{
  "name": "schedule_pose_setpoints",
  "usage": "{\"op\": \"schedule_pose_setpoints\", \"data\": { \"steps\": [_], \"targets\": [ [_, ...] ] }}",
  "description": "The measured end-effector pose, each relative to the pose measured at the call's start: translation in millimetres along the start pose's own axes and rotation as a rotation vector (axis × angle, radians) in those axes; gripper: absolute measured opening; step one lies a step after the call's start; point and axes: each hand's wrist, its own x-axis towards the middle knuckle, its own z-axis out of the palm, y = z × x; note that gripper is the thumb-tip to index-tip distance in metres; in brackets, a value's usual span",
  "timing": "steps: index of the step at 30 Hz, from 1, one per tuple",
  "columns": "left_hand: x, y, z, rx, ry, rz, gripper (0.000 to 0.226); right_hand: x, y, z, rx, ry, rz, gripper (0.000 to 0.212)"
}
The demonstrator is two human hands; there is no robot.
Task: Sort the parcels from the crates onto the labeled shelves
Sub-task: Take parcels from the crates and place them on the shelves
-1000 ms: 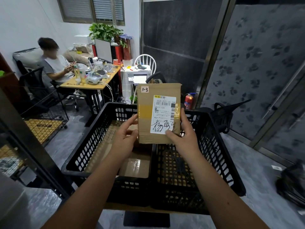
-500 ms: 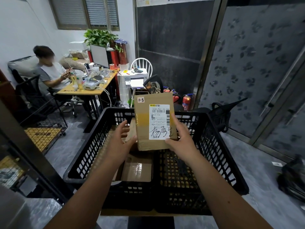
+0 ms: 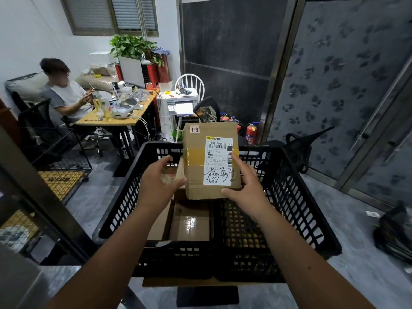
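A brown cardboard parcel (image 3: 196, 166) with a white shipping label and a small "1-3" sticker is held upright above two black plastic crates. My right hand (image 3: 244, 186) grips its lower right edge, thumb under the label. My left hand (image 3: 159, 184) holds its left side, thumb at the lower left corner. The left crate (image 3: 124, 210) has flat cardboard parcels (image 3: 189, 221) lying in it. The right crate (image 3: 296, 210) shows only its mesh floor.
A dark metal shelf post (image 3: 40, 204) rises at the left with wire racks behind it. A seated person (image 3: 64, 94) works at a wooden desk (image 3: 118, 117) at the back left. Fire extinguishers (image 3: 250, 132) and a black bag (image 3: 298, 150) stand behind the crates; another bag (image 3: 394, 235) lies right.
The parcel has come lower and a little nearer in view, still held by both hands. My left hand has shifted down along its left side.
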Motion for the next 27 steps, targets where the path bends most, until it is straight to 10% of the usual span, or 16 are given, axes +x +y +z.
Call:
{"op": "schedule_pose_setpoints", "data": {
  "steps": [27],
  "targets": [
    [-145,113,-44,0.748,0.600,-0.336,0.097,54,-32,11,0.035,-0.730,-0.515,0.101]
  ]
}}
